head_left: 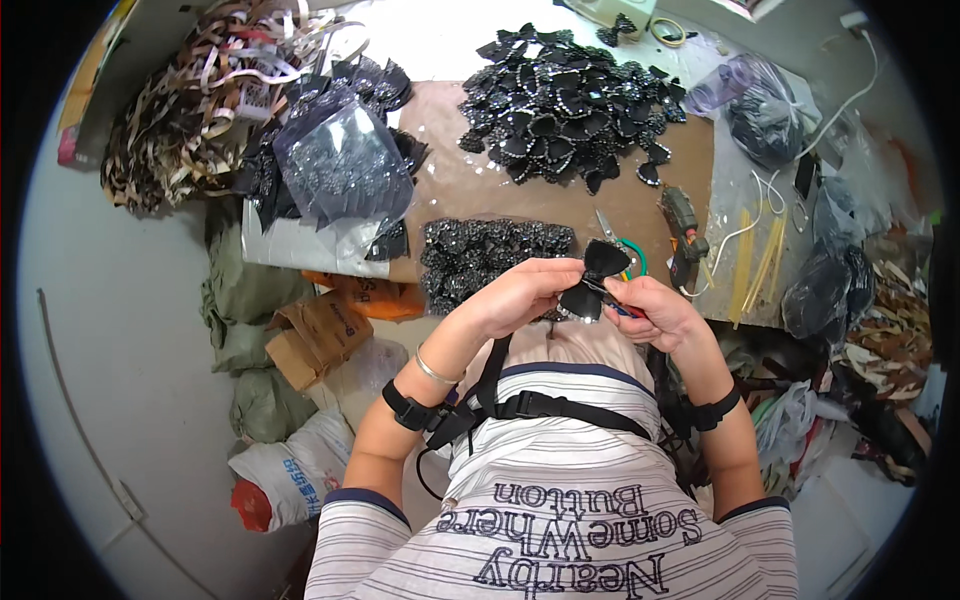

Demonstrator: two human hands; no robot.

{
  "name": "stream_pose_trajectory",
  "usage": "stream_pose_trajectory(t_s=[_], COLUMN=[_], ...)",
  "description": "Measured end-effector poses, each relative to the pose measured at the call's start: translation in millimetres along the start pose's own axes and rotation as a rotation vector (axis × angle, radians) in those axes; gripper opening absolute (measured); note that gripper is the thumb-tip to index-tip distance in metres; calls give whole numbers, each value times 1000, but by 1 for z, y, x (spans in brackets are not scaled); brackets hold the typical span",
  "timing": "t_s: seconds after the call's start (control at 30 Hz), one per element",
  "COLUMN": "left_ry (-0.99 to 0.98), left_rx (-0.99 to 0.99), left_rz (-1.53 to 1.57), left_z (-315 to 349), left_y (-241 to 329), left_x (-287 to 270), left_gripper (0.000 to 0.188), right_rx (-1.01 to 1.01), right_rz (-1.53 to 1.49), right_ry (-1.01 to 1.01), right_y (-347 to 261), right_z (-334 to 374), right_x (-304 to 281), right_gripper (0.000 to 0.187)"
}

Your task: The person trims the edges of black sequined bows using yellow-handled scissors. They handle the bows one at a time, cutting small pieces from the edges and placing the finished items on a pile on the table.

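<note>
A black bow (605,259) with shiny edging is held up in front of my chest, between my two hands. My left hand (535,283) is closed, its fingertips pinching the bow from the left. From the right my right hand (660,310) is closed too, thumb and finger at the bow's middle. A small red and blue handle (630,312) shows under the right fingers; the rest of that tool is hidden. Just beyond lie scissors (636,256) with green handles. Beside my left hand is a bag of black sequined bows (480,250).
A large heap of black bows (570,110) covers the table's far middle. Clear bags of bows (345,165) and ribbon strips (200,120) fill the left. At right are a glue gun (680,215), glue sticks (765,270), a white cord (735,235) and a filled bag (765,120).
</note>
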State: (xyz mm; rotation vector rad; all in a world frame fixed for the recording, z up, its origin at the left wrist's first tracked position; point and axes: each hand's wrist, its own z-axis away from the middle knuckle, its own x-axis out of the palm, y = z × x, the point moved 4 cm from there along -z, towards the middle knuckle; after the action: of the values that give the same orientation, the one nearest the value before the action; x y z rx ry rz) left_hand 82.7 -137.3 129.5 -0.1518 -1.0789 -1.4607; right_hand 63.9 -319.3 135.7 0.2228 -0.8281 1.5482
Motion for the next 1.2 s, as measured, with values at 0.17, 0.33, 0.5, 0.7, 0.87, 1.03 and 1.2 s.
stream_pose_trajectory(t_s=[0.17,0.33,0.5,0.7,0.87,1.03,1.2], left_ry=[3,-5,-38,36,583,684,912], left_rx=[-17,-15,6,256,302,147,232], left_rz=[-17,-8,-18,-107,-798,-1328,-1294], left_z=[-6,-8,-11,-58,-100,-83,-106], left_y=[5,4,4,69,73,-29,-67], left_x=[7,6,6,-15,-113,-117,-112], left_gripper=[31,30,33,41,41,45,38], right_rx=[-30,-38,-58,-94,-179,-199,-246], right_rz=[-70,-101,-73,-193,-417,-399,-195], right_ry=[-18,-23,-28,-25,-93,60,284], right_y=[9,11,13,9,10,30,29], right_z=[1,1,2,11,8,-2,-10], right_x=[-9,-6,-5,-19,-28,-33,-33], right_gripper=[44,44,43,47,50,47,44])
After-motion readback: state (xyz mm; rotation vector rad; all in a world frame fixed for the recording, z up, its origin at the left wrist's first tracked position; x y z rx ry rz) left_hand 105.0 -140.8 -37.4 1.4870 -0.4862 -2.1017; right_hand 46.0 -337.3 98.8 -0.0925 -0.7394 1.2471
